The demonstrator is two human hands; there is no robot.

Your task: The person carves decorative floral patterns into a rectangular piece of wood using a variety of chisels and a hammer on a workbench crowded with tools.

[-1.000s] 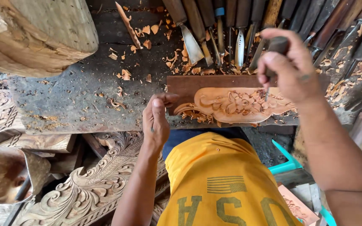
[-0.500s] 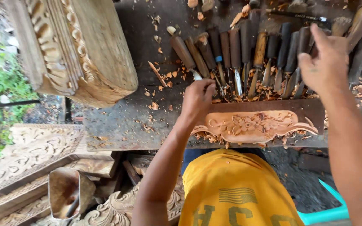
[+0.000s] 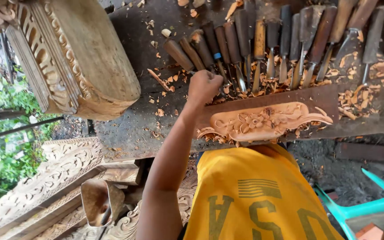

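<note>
Many chisels (image 3: 285,40) with wooden handles lie side by side on the dark workbench (image 3: 130,129), along the top of the frame. The person's left hand (image 3: 204,86) is curled into a fist at the near end of one chisel, just above the carved flower panel (image 3: 263,121) in the middle of the frame. What the fist holds cannot be told. Wood chips (image 3: 356,98) lie around the panel. A big carved wood block (image 3: 74,58) sits at the upper left. Only the right forearm shows, at the right edge.
</note>
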